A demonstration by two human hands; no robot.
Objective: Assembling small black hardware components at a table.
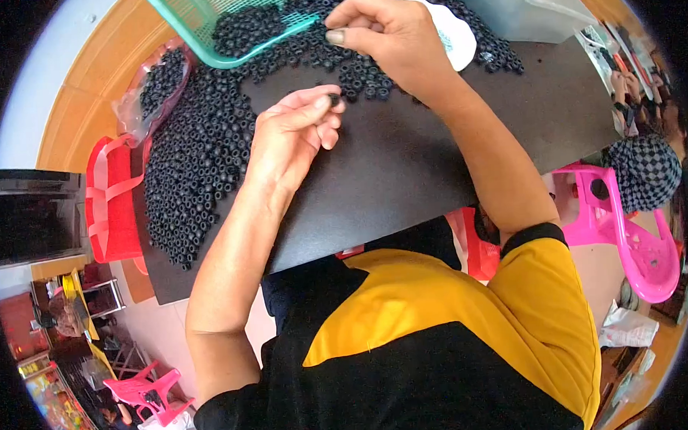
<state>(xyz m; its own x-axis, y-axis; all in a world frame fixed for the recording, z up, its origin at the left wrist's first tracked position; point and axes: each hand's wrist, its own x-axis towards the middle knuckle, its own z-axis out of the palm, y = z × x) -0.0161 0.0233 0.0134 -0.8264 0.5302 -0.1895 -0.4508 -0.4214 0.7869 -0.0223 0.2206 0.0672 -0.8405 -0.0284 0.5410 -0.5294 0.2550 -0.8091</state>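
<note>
Over the dark table (388, 164), my left hand (287, 137) pinches a small black ring-shaped part (334, 99) between thumb and fingertips. Farther off and to the right, my right hand (408, 50) hangs above the loose parts beside the green basket, thumb and fingers drawn together. Whether anything sits in that pinch is too small to make out. A wide heap of the same black parts (198, 163) spreads to the left of my left hand and along the far side. The green mesh basket (225, 63) holds more of them.
A white oval piece (457, 37) lies behind my right wrist, near a translucent bin (538, 15). At the left are a clear bag (132, 116) of parts and a red bag (115, 208). A person in a checkered cap (647, 172) is at the right, near a pink chair (653, 269).
</note>
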